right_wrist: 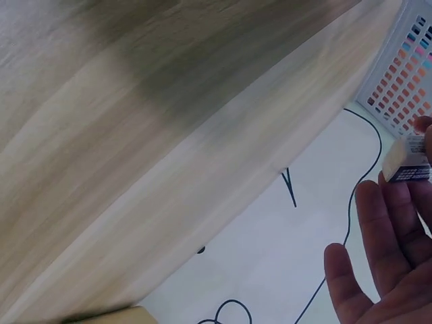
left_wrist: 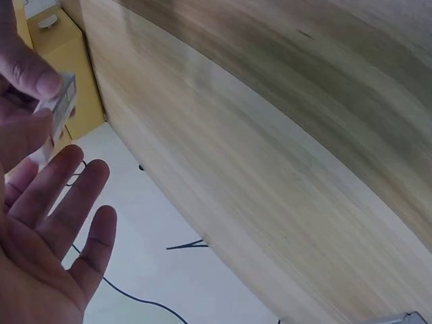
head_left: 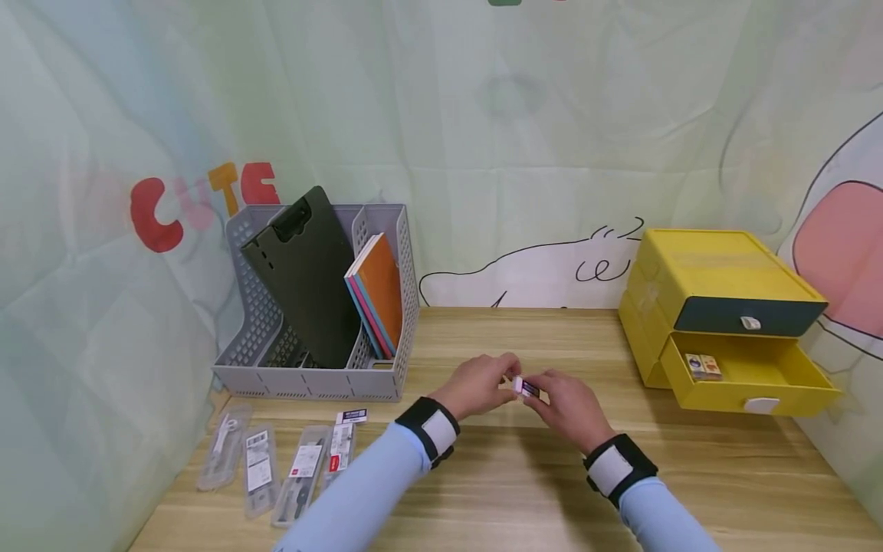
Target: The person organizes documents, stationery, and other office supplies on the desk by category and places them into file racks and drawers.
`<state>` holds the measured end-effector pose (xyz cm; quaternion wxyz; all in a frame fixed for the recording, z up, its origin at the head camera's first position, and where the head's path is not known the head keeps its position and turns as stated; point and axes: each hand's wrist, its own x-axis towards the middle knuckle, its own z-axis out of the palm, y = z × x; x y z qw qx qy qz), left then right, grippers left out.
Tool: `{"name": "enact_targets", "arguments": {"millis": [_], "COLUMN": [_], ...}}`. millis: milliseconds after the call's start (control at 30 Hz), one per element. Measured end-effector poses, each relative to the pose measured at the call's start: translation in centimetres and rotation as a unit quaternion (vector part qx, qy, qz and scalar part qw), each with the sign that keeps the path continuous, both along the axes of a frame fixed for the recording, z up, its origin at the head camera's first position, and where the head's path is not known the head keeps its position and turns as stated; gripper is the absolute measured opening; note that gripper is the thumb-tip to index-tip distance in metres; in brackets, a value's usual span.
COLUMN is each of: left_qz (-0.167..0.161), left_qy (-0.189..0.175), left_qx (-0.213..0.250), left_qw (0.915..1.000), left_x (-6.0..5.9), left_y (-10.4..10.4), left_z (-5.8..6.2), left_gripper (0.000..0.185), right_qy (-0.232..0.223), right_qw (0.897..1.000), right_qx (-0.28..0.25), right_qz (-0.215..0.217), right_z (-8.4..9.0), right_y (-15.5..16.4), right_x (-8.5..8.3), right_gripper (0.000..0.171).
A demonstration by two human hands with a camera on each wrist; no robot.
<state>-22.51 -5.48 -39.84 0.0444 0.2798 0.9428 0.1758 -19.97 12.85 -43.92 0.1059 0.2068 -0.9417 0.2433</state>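
Observation:
A small white eraser with a dark printed sleeve (head_left: 526, 387) is held just above the wooden desk (head_left: 524, 491), between both hands. My left hand (head_left: 512, 379) pinches its left end and my right hand (head_left: 541, 395) pinches its right end. In the left wrist view the eraser (left_wrist: 62, 104) sits between the thumb and a finger of the left hand (left_wrist: 46, 102), with the other fingers spread loosely. In the right wrist view the eraser (right_wrist: 408, 162) rests at the fingertips of the right hand (right_wrist: 410, 181).
A grey file rack (head_left: 276, 368) at the back left holds a dark green clipboard (head_left: 303, 276) and notebooks (head_left: 379, 295). Packaged pens (head_left: 290, 468) lie at the front left. A yellow drawer unit (head_left: 717, 268) stands at the right, its lower drawer (head_left: 759, 383) open with small items (head_left: 704, 366).

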Motion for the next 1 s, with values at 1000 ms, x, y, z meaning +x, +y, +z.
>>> {"name": "enact_targets", "arguments": {"millis": [1000], "left_qz": [0.176], "left_qy": [0.011], "left_qx": [-0.252], "left_qw": [0.9515], "left_x": [-0.6], "left_y": [-3.1], "left_z": [-0.4], "left_gripper": [0.048], "right_qy": [-0.103], "right_qw": [0.925], "right_qx": [0.031], "right_qz": [-0.364], "right_z": [7.7], "right_y": [18.2], "right_x": [1.2], "right_gripper": [0.059]}}
